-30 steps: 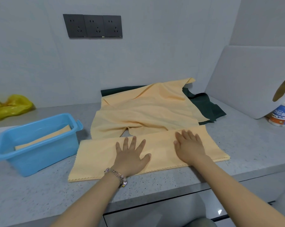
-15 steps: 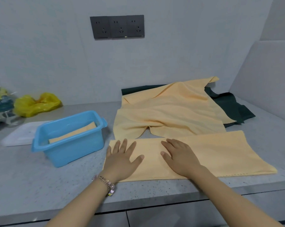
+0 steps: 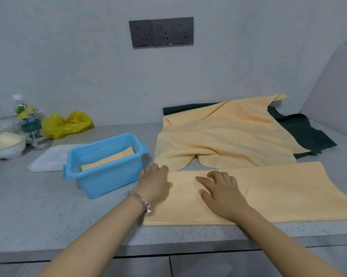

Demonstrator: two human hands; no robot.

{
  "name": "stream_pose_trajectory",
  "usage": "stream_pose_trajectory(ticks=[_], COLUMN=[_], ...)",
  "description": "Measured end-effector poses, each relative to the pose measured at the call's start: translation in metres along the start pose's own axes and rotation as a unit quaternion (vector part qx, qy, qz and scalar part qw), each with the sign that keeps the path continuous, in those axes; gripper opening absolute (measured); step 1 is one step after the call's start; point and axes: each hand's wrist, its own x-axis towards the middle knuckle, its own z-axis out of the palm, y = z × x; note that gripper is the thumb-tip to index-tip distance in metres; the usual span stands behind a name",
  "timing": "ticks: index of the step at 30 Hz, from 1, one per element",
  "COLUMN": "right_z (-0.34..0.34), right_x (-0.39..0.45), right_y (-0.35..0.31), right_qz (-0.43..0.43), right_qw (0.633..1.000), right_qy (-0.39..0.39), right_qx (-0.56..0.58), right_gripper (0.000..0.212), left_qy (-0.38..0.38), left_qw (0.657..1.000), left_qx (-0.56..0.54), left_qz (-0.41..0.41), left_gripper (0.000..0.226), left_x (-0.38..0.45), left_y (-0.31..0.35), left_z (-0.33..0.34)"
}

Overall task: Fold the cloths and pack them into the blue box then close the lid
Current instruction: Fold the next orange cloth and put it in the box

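A long yellow cloth (image 3: 268, 192), folded into a strip, lies flat along the near edge of the grey counter (image 3: 39, 212), running from about 6 o'clock out to 3 o'clock. Both hands rest on its left part. The right hand (image 3: 222, 194) lies palm down with fingers spread and straight, pressing the cloth flat. The left hand (image 3: 155, 183), with a beaded bracelet (image 3: 140, 201) at the wrist, sits at the cloth's left end; its fingers bend over the far left corner, though from this angle it is hard to tell whether they pinch the cloth or only press on it. The two hands are near each other but not touching.

The blue box (image 3: 102, 176) stands just beside the left hand, at 9 o'clock from it, open, with one folded yellow cloth (image 3: 108, 159) lying inside. A white lid (image 3: 49, 158) lies flat on the counter behind the box, at 10 o'clock.

At 12 to 1 o'clock, a loose yellow cloth (image 3: 224, 140) lies rumpled over a dark green cloth (image 3: 304, 132) against the wall. At far 9 o'clock stand a white bowl (image 3: 7, 145), a plastic bottle (image 3: 26, 114) and a crumpled yellow bag (image 3: 65, 123). A row of dark wall sockets (image 3: 161, 32) sits at 12 o'clock
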Motion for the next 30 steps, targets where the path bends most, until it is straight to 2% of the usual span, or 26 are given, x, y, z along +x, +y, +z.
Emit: stream_pose_trajectory(ticks=[2,4,7,10,13,15,18,24,27,30], right_z=[0.000,-0.001,-0.001,-0.002,-0.004,-0.006,-0.013,-0.031,-0.034,-0.039], right_x=[-0.001,-0.002,0.002,0.004,0.005,0.005,0.005,-0.006,-0.010,-0.017], right_y=[0.000,-0.001,-0.001,0.000,-0.001,-0.001,0.000,0.013,0.013,0.013], right_qz=[0.008,0.014,0.022,0.033,0.041,0.040,0.033,-0.014,-0.026,-0.022], right_qw=[1.000,1.000,0.999,0.998,0.996,0.995,0.989,0.965,0.965,0.967], right_qy=[0.003,-0.003,-0.023,-0.053,-0.073,-0.088,-0.143,-0.247,-0.240,-0.188], right_qx=[-0.011,-0.016,-0.020,-0.015,-0.013,-0.020,0.001,0.082,0.100,0.170], right_gripper=[0.048,0.049,0.051,0.051,0.051,0.054,0.063,0.100,0.103,0.102], left_qy=[0.001,0.006,0.015,0.039,-0.009,-0.040,-0.031,-0.050,-0.033,-0.023], left_qw=[1.000,1.000,0.992,0.971,0.955,0.937,0.912,0.813,0.784,0.757], left_qx=[0.005,-0.004,-0.114,-0.223,-0.287,-0.340,-0.406,-0.575,-0.615,-0.649], left_qz=[-0.024,-0.030,-0.049,-0.076,-0.077,-0.068,-0.054,-0.080,-0.082,-0.080], left_gripper=[0.047,0.044,0.025,0.027,0.051,0.063,0.062,0.056,0.054,0.054], left_x=[0.006,0.010,0.012,0.012,0.007,0.004,0.004,0.006,0.006,0.008], left_y=[0.000,0.002,0.000,-0.003,-0.004,-0.003,0.005,0.035,0.057,0.078], left_z=[-0.009,-0.017,-0.026,-0.032,-0.038,-0.047,-0.058,-0.072,-0.077,-0.076])
